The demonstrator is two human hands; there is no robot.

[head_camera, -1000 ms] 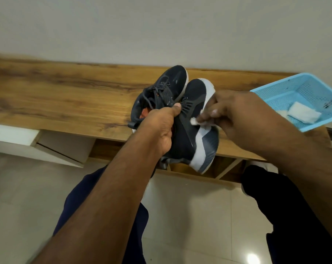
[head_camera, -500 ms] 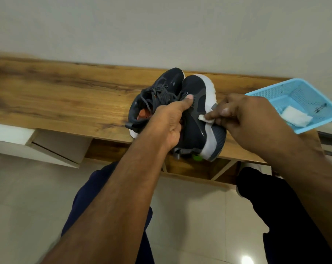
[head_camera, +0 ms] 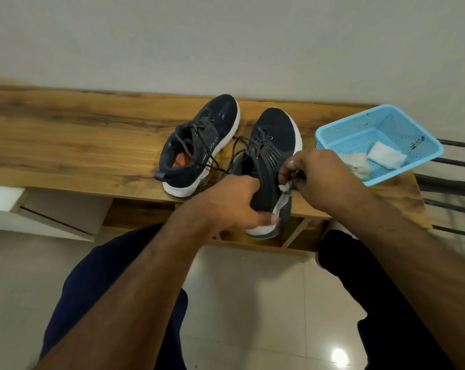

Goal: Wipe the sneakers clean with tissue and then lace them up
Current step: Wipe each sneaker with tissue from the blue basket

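Observation:
Two dark navy sneakers with white soles stand on the wooden shelf (head_camera: pixel 66 145). The left sneaker (head_camera: pixel 199 145) rests upright by itself, its laces loose. The right sneaker (head_camera: pixel 271 156) now sits upright too, its heel over the shelf's front edge. My left hand (head_camera: pixel 234 204) grips that sneaker at the heel. My right hand (head_camera: pixel 314 174) pinches a small white tissue (head_camera: pixel 284 187) against the sneaker's right side near the sole.
A light blue plastic basket (head_camera: pixel 341 134) stands at the right end of the shelf with a clean folded tissue (head_camera: pixel 386 157) and a used crumpled one (head_camera: pixel 359 165) inside. Dark metal bars (head_camera: pixel 450 182) lie to the right. My knees and the tiled floor are below.
The right sneaker was tipped on its side with the sole showing; it has been turned upright and set beside the left one. My right hand stays at its side with the tissue.

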